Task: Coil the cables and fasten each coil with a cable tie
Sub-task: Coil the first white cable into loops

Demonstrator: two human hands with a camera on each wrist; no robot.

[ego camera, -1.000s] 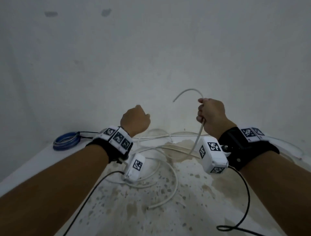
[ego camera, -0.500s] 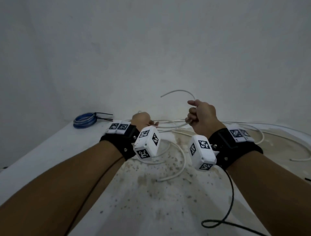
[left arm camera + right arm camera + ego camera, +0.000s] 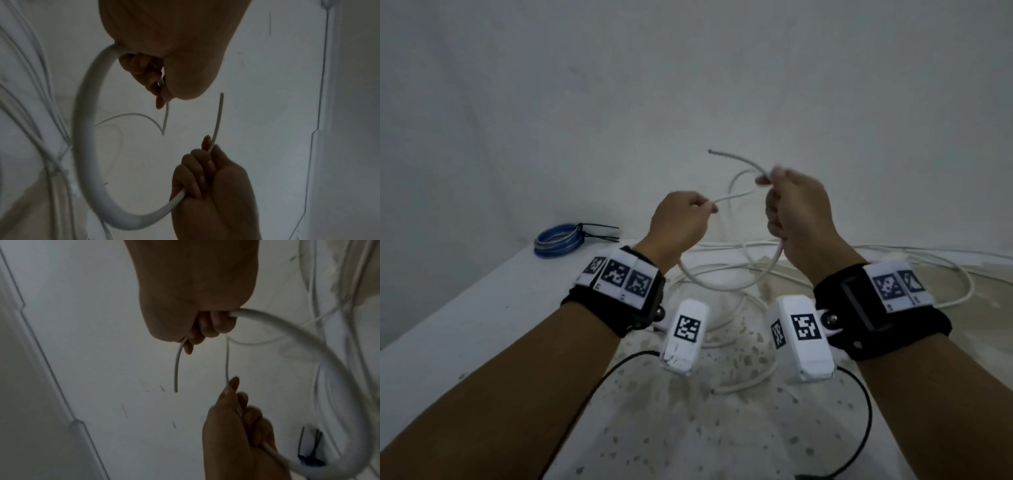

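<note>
A long white cable (image 3: 722,287) lies in loose loops on the table, with one loop lifted between my hands. My right hand (image 3: 774,192) grips it in a fist near its free end (image 3: 710,151), which curves up and to the left. My left hand (image 3: 698,205) pinches the cable further along, a short way left of the right hand. In the left wrist view the loop (image 3: 86,129) arcs from my left hand (image 3: 160,84) down to the right hand (image 3: 205,170). In the right wrist view the loop (image 3: 308,340) runs from my right hand (image 3: 201,331) round to the left hand (image 3: 236,402).
A blue cable coil (image 3: 558,240), bound with black cable ties (image 3: 599,228), lies at the table's back left by the wall. More white cable (image 3: 928,270) trails to the right. A thin black wire (image 3: 859,428) runs from the right wrist camera. The stained table surface (image 3: 688,428) lies below.
Both hands have risen from the table, lifting the white cable into a hanging loop. The left hand moved up and now pinches the cable near the right hand.
</note>
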